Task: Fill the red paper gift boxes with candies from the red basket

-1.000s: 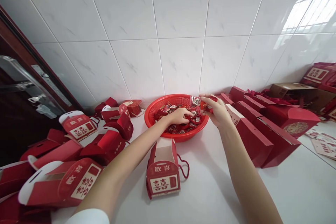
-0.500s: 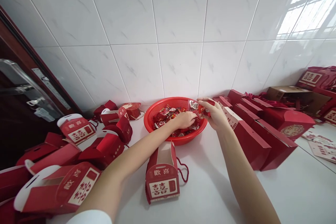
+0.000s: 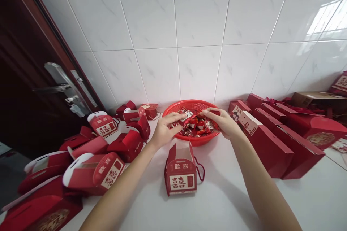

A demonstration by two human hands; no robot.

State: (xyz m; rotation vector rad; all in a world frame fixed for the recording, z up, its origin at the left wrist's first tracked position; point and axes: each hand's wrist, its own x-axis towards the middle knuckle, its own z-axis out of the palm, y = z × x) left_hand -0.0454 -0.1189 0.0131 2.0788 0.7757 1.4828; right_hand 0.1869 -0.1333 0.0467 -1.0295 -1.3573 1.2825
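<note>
A red plastic basket (image 3: 192, 103) stands against the tiled wall, holding many wrapped candies (image 3: 200, 125). Over its left side, my left hand (image 3: 168, 127) pinches a red candy packet (image 3: 187, 116) with a white label between thumb and fingers. At the right rim, my right hand (image 3: 220, 122) is closed around red wrapped candies (image 3: 209, 124), partly hidden by the fingers. Just in front of the basket a small red gift box (image 3: 181, 180) with white character label and cord handle stands with its top open.
Several open red boxes (image 3: 93, 173) crowd the left side, near a dark door with a metal handle (image 3: 65, 86). Rows of taller red boxes (image 3: 271, 148) stand on the right, with a cardboard box (image 3: 311, 97) behind them. All rest on a white surface (image 3: 217, 202).
The view has turned left. My left hand has lifted from deep among the candies to the basket's left side, now with a packet. My right hand stays by the right rim.
</note>
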